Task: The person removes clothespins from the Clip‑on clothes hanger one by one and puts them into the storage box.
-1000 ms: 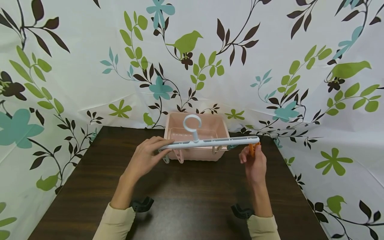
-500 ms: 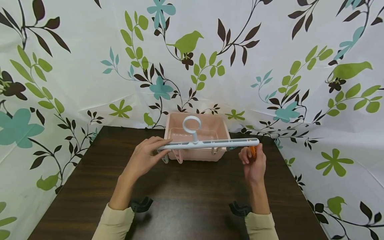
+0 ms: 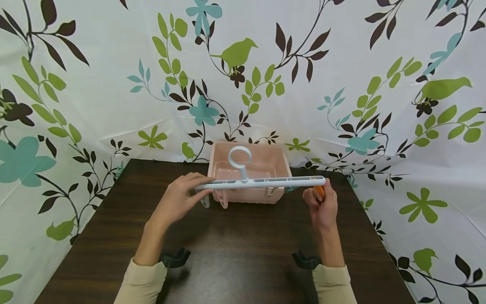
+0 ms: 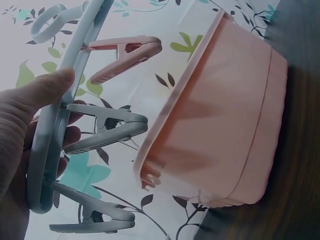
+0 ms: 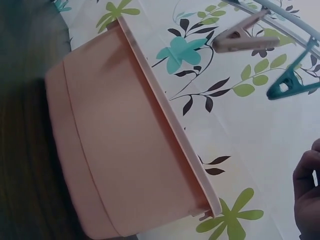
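A pale blue-white plastic hanger is held level above the table, its round hook upward. My left hand grips its left end, thumb on one side and fingers behind. Under the hanger's right end, my right hand pinches an orange clip, mostly covered by the fingers. From the hanger's left half hang a pink clip, a grey clip and another grey clip at the end. Along the right half are a beige clip and a teal clip.
Behind the hanger, a pink plastic basin stands at the back of the dark wooden table. A white sheet printed with leaves and birds surrounds the table at the back and sides.
The hanger and my left hand have shifted slightly left. The orange clip has tilted and sits further inside the right hand's fingers.
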A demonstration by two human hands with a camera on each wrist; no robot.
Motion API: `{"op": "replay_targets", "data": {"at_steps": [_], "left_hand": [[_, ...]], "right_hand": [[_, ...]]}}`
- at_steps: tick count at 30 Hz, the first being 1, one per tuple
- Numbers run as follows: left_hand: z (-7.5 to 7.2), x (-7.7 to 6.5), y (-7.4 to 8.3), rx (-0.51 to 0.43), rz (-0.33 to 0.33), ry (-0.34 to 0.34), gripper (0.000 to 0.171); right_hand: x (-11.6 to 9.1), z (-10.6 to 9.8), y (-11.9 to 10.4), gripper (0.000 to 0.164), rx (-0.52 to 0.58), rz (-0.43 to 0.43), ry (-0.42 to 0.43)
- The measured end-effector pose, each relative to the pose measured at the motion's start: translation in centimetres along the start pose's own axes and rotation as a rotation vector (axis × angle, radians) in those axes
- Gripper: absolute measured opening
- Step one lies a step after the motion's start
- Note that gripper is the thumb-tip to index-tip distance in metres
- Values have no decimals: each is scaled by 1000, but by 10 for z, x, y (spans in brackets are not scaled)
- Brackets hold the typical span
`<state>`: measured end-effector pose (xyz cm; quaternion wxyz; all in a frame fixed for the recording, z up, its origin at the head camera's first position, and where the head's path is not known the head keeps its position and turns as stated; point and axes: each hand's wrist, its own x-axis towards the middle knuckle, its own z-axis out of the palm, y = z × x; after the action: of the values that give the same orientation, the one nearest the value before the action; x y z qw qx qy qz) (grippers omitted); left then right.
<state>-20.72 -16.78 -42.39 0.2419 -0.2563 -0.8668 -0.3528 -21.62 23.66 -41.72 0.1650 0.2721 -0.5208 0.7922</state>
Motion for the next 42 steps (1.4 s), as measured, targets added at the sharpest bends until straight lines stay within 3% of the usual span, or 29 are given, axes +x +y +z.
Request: {"op": "replay_targets", "data": {"at_steps": [10, 22, 27, 32, 42], "left_hand": [[-8, -3, -1, -15, -54, -28, 37], [-10, -2, 0, -24, -86, -29, 37], [-11, -2, 0, 1, -66, -13, 37], [-9, -2, -1, 6, -15, 30, 37], [-4, 0, -6, 35, 93, 98, 44]], "right_hand": [[5, -5, -5, 59, -16, 94, -104], [9, -8, -5, 59, 25, 116, -175], [11, -7, -3, 57, 71, 115, -195], [12, -3, 0, 53, 134, 117, -159], [14, 15, 4, 53, 157, 90, 5]]}}
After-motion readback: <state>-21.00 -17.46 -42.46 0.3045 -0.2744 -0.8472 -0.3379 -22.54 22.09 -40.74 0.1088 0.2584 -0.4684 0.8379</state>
